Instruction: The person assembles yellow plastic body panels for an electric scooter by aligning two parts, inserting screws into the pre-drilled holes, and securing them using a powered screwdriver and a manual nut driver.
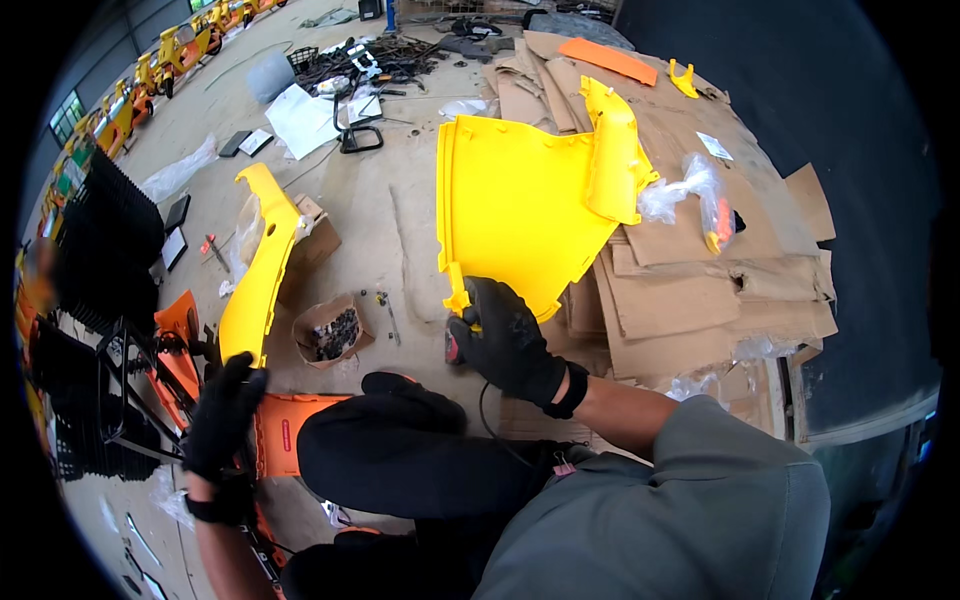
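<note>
My right hand [503, 345], in a black glove, is closed on the lower corner of a wide yellow plastic body panel [515, 205]. A curved yellow piece [613, 160] lies against the panel's upper right side. A small red thing [452, 348] shows beside the right hand; its kind is hidden. On the left, a long narrow yellow panel [255, 270] stands tilted upward with a round hole in it. My gloved left hand [222, 415] has its fingers closed at that panel's bottom end. Just beside this hand is an orange panel [290, 432].
An open cardboard box of small fasteners [330, 330] sits on the floor ahead of my knees. Flattened cardboard [690, 290] is piled on the right, with plastic bags [690, 190] on it. Black stacked parts [100, 240] stand far left; yellow vehicles [180, 52] line the back.
</note>
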Tool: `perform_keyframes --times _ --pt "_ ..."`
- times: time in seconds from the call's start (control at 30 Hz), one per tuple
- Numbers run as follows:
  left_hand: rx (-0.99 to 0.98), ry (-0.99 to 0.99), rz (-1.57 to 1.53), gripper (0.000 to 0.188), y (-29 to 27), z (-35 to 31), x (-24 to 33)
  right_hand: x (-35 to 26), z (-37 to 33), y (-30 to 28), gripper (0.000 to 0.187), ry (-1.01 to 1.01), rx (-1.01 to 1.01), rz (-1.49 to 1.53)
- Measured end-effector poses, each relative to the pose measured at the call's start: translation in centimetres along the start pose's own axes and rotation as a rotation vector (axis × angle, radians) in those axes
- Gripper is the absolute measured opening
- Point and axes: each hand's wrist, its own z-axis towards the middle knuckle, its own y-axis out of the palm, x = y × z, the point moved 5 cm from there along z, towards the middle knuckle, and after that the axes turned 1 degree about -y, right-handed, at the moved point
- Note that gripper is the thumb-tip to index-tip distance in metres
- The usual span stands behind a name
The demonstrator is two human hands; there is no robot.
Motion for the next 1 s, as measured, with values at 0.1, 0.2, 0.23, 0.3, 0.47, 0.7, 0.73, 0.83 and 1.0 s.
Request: perform_keyframes --times 0.1,0.2,0.23,0.3,0.47,0.7,0.73,0.83,1.0 --pt "0.117 -0.008 0.084 0.029 -6.7 -3.2 2.0 0.5 0.0 0.1 0.04 -0.011 0.004 0.023" --pt "0.057 -0.189 0.113 0.031 -12.9 -8.2 -0.1 0.5 0.1 0.1 0.04 -0.029 0.014 0.051" --pt "0.073 -0.187 0.147 0.03 -14.0 -9.7 0.4 0.4 0.2 0.5 0.039 -0.009 -0.01 0.067" --pt "0.115 -0.184 0.263 0.031 -15.6 -12.4 -0.2 0.6 0.5 1.1 0.038 -0.003 -0.041 0.082" --pt "0.131 -0.451 -0.408 0.037 -10.4 -13.9 10.6 1.3 -0.1 0.1 0.05 -0.029 -0.03 0.04" --pt "-0.121 0.16 -0.256 0.051 2.9 -5.1 13.5 -0.9 0.5 -1.9 0.038 0.234 -0.068 0.277" --pt "-0.146 0.137 -0.335 0.053 3.9 -3.0 12.1 -0.9 0.3 -2.3 0.038 0.26 -0.055 0.35" --pt "-0.256 -0.202 -0.663 0.059 6.3 1.1 9.3 -1.2 -0.1 -2.8 0.039 0.283 -0.053 0.434" --pt "-0.494 -0.159 -0.78 0.074 10.0 5.3 12.0 -1.4 0.2 -3.7 0.041 0.317 -0.058 0.305"
